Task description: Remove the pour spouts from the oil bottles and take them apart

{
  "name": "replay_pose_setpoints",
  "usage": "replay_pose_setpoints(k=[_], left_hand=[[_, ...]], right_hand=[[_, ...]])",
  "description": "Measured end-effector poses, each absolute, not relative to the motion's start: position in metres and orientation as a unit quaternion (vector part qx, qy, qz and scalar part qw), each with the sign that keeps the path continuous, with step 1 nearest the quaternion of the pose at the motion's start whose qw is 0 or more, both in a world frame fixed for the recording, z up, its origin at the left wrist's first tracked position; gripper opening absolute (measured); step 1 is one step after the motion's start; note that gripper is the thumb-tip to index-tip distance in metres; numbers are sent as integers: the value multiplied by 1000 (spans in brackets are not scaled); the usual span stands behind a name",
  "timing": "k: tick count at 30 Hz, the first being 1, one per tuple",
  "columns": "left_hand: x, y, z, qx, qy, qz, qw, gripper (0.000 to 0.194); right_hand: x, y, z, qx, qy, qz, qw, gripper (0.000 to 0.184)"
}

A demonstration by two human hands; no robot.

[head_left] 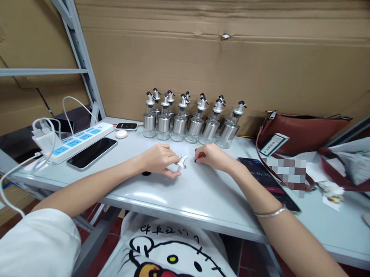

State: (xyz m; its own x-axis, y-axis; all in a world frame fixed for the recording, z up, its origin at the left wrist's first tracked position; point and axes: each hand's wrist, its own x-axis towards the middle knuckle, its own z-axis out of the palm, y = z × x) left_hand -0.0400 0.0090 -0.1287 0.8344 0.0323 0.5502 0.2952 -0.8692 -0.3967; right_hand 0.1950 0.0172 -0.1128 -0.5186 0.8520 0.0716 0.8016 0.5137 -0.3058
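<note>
My left hand [161, 161] is closed on a silver-white pour spout [181, 163], held upright between thumb and fingers just above the table. To its right, my right hand [213, 157] pinches a small black piece [196, 155], mostly hidden by the fingers; it looks like a spout's black flip cap. A gap separates the two pieces. A round black item [146, 173] lies on the table, partly under my left wrist. Behind both hands stand several glass oil bottles [178, 128] with steel sleeves, white collars and black-tipped spouts.
A white power strip [85, 139] with cables and a phone [93, 153] lie left. Behind them are a small display device [126, 126] and a white disc [121, 134]. At right are a phone showing a timer [268, 180] and a brown bag [306, 134]. Cardboard [176, 59] stands behind.
</note>
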Motion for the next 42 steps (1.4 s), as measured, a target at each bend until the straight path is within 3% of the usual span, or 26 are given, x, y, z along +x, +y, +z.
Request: replay_pose_setpoints(k=[4,8,12,21,29,42], left_hand=[[-40,9,-129,-928,-99,-259,250,37],[-40,9,-129,-926,-89,-271,249,35],[-40,8,-127,-922,-81,-285,248,35],[-40,9,-128,-919,-78,-298,247,34],[-40,9,-128,-923,-81,-290,241,32],[-40,9,-128,-922,-80,-291,243,33]], right_hand=[[190,13,-113,-437,-878,172,91,10],[193,12,-112,-455,-874,133,106,11],[196,13,-108,-445,-866,152,172,7],[187,8,-105,-367,-782,360,352,13],[184,3,-101,-355,-708,494,360,23],[182,1,-102,-363,-711,504,329,22]])
